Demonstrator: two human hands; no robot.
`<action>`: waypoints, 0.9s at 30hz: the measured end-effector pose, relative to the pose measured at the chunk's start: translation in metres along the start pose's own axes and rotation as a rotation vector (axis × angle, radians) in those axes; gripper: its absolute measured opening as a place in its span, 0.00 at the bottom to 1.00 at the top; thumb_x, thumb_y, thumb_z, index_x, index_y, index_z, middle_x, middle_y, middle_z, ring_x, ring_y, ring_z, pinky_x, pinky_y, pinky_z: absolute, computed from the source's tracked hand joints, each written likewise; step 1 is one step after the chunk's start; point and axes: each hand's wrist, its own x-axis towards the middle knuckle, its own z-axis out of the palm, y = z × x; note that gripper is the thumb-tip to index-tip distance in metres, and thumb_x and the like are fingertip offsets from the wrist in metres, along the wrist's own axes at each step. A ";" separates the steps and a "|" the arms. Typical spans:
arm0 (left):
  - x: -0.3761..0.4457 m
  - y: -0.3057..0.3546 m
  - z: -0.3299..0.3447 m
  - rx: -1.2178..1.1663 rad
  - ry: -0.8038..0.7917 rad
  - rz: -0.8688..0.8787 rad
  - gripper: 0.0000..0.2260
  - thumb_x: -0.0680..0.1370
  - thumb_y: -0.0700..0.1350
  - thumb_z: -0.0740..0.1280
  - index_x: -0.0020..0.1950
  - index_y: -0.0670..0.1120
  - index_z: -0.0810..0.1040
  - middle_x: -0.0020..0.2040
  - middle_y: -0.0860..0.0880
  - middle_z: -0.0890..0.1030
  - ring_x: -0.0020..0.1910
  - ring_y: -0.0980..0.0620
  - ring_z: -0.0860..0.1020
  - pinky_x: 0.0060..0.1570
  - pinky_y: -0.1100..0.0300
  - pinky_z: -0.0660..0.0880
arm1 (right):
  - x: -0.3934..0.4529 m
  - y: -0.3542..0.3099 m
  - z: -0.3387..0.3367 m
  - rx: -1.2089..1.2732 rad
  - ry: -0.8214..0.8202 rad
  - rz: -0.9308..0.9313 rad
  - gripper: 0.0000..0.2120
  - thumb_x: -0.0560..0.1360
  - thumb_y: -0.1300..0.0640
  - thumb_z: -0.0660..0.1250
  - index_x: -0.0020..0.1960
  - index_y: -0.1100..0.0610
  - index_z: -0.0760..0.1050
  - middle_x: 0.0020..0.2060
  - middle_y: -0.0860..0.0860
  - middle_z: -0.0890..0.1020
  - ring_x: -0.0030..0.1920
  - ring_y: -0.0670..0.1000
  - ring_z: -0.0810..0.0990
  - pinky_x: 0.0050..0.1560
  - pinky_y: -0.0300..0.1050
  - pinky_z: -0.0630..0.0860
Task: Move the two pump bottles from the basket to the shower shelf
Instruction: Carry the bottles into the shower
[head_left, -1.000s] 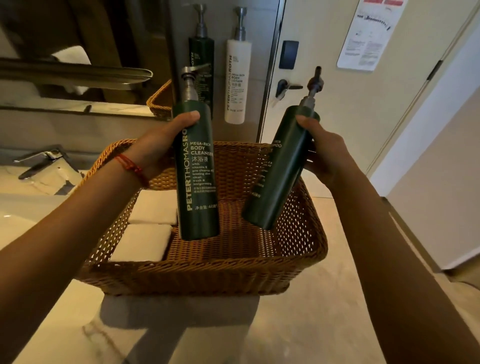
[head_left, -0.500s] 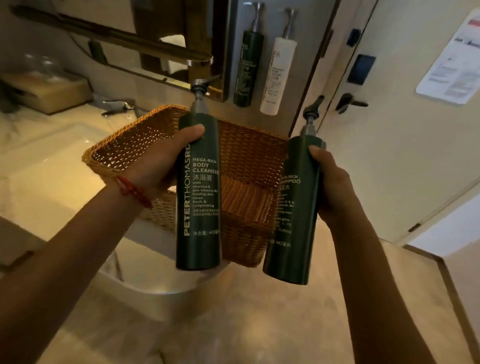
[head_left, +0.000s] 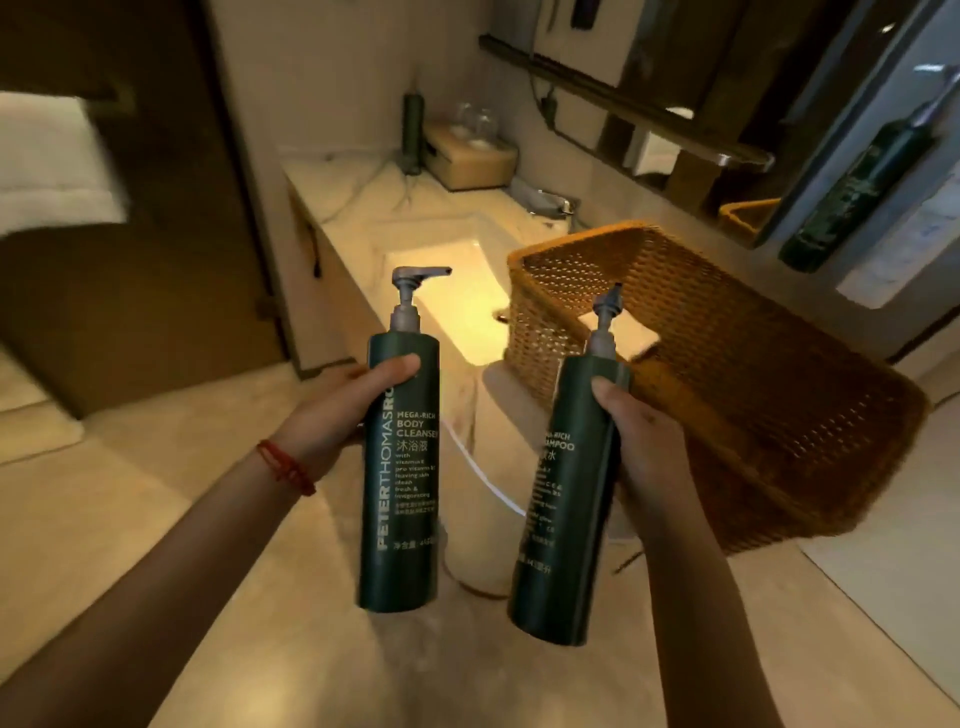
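Two dark green pump bottles are held upright in front of me, clear of the basket. My left hand (head_left: 343, 410) grips the body cleanser bottle (head_left: 400, 467) around its upper half. My right hand (head_left: 641, 441) grips the shampoo bottle (head_left: 563, 499), which leans slightly to the right. The woven brown basket (head_left: 753, 395) stands on the counter edge to the right, behind the shampoo bottle, with a white folded cloth (head_left: 621, 332) inside it. No shower shelf is in view.
A marble counter (head_left: 363, 197) with a lit sink (head_left: 457, 291), a faucet (head_left: 550, 200), a tissue box (head_left: 470, 156) and a dark bottle (head_left: 413, 130) runs back. A mirror (head_left: 727, 78) and wall-mounted bottles (head_left: 857, 187) are at right. A white towel (head_left: 52, 161) and dark door (head_left: 156, 208) are at left.
The view has swung left: the basket and wall bottles slid to the right, the sink and doorway came into sight. Both bottles stay gripped and have come further away from the basket.
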 end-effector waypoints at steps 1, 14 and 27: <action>-0.010 -0.005 -0.020 -0.017 0.059 -0.008 0.26 0.53 0.63 0.68 0.42 0.47 0.78 0.37 0.49 0.81 0.39 0.49 0.79 0.41 0.56 0.75 | -0.001 0.003 0.020 -0.001 -0.044 0.018 0.08 0.70 0.49 0.67 0.39 0.54 0.77 0.37 0.53 0.82 0.38 0.52 0.81 0.39 0.44 0.76; -0.180 -0.072 -0.295 -0.150 0.710 -0.116 0.13 0.69 0.54 0.66 0.43 0.45 0.74 0.41 0.45 0.79 0.39 0.48 0.78 0.38 0.58 0.74 | -0.084 0.021 0.328 -0.162 -0.668 0.035 0.13 0.67 0.44 0.69 0.39 0.54 0.79 0.28 0.48 0.83 0.34 0.48 0.82 0.36 0.41 0.75; -0.281 -0.101 -0.464 -0.211 1.085 -0.190 0.11 0.72 0.53 0.64 0.40 0.45 0.74 0.36 0.47 0.79 0.35 0.51 0.77 0.36 0.60 0.72 | -0.158 0.026 0.552 -0.170 -1.058 0.068 0.08 0.70 0.48 0.66 0.39 0.53 0.76 0.36 0.51 0.80 0.35 0.48 0.79 0.34 0.41 0.75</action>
